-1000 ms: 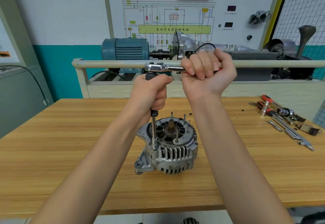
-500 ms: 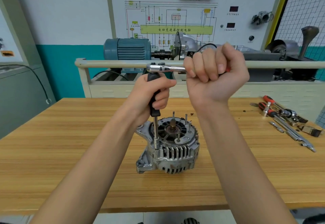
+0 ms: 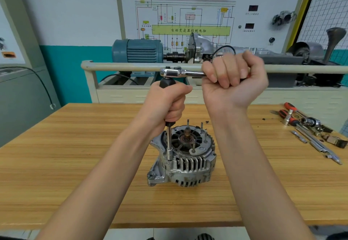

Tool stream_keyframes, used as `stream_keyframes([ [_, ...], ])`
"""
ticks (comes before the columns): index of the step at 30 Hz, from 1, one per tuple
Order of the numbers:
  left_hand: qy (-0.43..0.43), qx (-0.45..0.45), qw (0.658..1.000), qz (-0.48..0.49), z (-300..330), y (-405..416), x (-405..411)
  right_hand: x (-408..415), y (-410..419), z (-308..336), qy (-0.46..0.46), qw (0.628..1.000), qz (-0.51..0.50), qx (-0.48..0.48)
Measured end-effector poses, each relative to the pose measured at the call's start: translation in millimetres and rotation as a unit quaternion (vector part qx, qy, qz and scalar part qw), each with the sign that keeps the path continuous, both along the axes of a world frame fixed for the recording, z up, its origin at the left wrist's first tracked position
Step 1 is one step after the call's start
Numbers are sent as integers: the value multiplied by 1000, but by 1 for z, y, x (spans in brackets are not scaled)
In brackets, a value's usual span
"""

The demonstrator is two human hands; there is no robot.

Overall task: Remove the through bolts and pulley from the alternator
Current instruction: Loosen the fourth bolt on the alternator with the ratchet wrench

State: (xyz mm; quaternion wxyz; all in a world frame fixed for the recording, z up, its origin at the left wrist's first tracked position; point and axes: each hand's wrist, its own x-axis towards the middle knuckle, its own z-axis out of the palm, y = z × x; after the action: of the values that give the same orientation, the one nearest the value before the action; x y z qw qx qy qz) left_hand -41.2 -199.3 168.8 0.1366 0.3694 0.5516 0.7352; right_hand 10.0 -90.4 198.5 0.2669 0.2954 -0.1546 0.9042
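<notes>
Gripping ratchet [image 3: 180, 73] and extension [image 3: 169, 141], hands [image 3: 233, 81] above alternator [image 3: 184, 160]

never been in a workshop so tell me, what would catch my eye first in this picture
First, the ribbed silver metal alternator standing at the middle of the wooden workbench. Right above it, the left hand grips a black-handled extension bar set straight down onto the alternator's near-left edge, while the right hand grips the chrome ratchet wrench lying level on top. At the bench's far right lies a scatter of red-handled and steel hand tools.
</notes>
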Motion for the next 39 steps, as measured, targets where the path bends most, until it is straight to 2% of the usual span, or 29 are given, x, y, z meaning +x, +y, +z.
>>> stream_keyframes([
  [4,-8,1,998,66,1,8,3,18,-23,-6,79,981,-159,72],
  [7,-2,3,997,73,-1,9,3,19,-29,-9,104,971,-197,86],
  [10,10,9,999,32,-3,2,0,15,-17,-6,86,982,-135,96],
  [14,5,0,998,-66,2,-10,-7,-2,5,4,5,998,25,52],
  [18,-6,3,992,-123,1,-7,-8,-28,14,6,-54,983,172,-30],
  [20,-13,-8,991,-134,0,-4,-8,-35,17,4,-69,977,196,-55],
  [24,-17,-15,997,-73,0,-3,-7,-25,14,5,-55,988,139,-51],
  [28,-20,-2,999,30,-1,4,-1,-1,0,3,-11,1000,-13,-2],
  [33,-17,10,993,118,-2,13,4,17,-24,-8,88,978,-169,86],
  [36,0,13,993,121,-5,12,4,19,-24,-9,106,973,-176,105],
  [39,2,16,1000,23,-4,0,-3,12,-10,0,68,987,-98,108],
])
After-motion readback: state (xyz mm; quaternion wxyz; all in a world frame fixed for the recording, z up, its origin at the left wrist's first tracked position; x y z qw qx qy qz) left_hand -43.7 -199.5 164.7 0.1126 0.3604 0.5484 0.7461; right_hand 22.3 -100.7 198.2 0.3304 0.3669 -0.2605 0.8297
